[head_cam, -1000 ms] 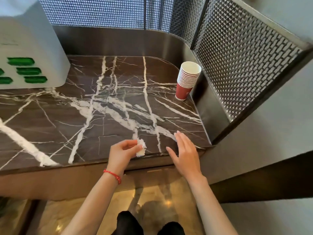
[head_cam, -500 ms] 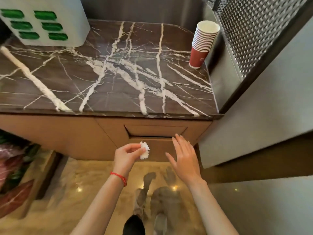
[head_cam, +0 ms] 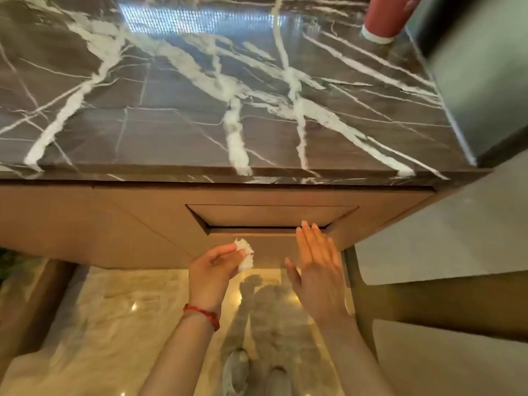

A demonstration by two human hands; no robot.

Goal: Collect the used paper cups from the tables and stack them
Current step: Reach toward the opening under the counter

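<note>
While our left hand (head_cam: 213, 271) is pinching a crumpled tissue (head_cam: 245, 254), we are pressing our flat, straight-fingered right hand (head_cam: 317, 264) against the bin flap (head_cam: 271, 217), probably to open it.

hands (head_cam: 265, 270) — 2 | cup stack (head_cam: 385, 18) — 1 | tissue wad (head_cam: 245, 254) — 1

We are standing in a café or lobby service area: dark veined marble counter (head_cam: 200, 110), built-in waste flap (head_cam: 268, 217) below, polished stone floor (head_cam: 114, 324).
</note>
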